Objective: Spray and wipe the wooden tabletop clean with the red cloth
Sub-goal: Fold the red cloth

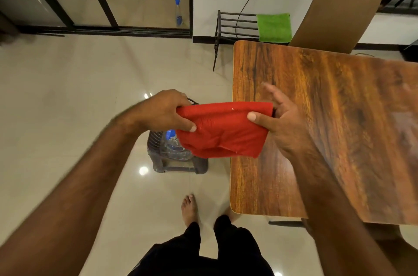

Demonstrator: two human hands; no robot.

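Now we hold the red cloth (222, 131) taut, left hand (166, 112) and right hand (280, 124) each in a pinching grip; next, we judge, fetch spray for the worktop (328, 99).

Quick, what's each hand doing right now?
Left hand: closed on the left end of the red cloth.
Right hand: thumb pinching the cloth's right end, other fingers spread open.

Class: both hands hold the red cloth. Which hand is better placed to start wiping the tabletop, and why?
Right. The right hand already sits over the tabletop, pinching the cloth; the left hand is out over the floor.
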